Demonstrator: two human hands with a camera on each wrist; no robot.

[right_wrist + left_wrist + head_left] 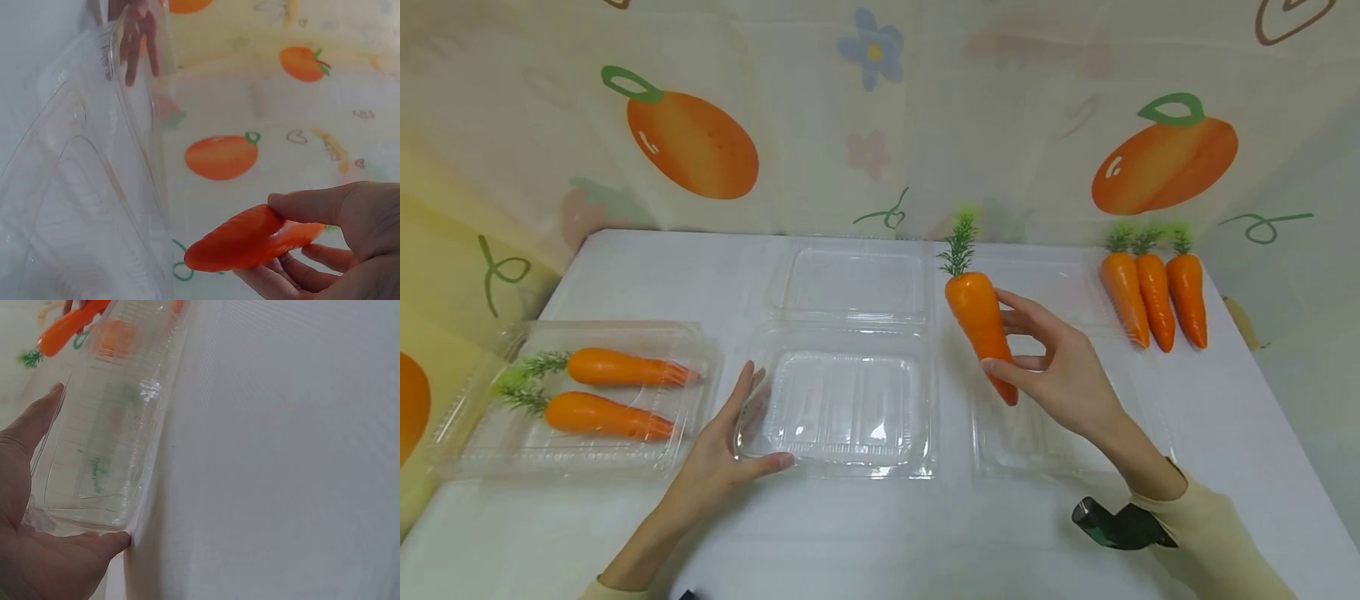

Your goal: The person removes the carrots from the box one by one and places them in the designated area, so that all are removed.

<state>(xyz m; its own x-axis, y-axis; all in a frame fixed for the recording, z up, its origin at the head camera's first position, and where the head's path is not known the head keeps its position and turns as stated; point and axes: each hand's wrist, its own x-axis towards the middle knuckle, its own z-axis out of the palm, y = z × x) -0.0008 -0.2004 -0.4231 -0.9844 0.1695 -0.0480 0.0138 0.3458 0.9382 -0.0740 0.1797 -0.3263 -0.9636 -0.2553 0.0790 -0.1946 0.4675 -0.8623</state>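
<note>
In the head view my right hand (pixel 1060 367) pinches an orange carrot (pixel 977 321) near its tip, thumb on one side and fingers on the other. Its green top points up and away. The right wrist view shows the same carrot (pixel 244 240) between thumb and fingers. My left hand (pixel 722 442) is at the near left corner of a clear plastic clamshell container (pixel 835 400), whose lid (pixel 857 283) lies folded back. Its fingers run straight along the left side and its thumb along the front edge. The left wrist view shows that container (pixel 106 450) between thumb and fingers.
On the left, a clear container (pixel 688 342) with its lid down holds two carrots (pixel 606 415). Another clear container (pixel 1075 454) lies open under my right hand. Three carrots (pixel 1153 292) lie side by side at the back right. A patterned curtain (pixel 1000 83) hangs behind the table.
</note>
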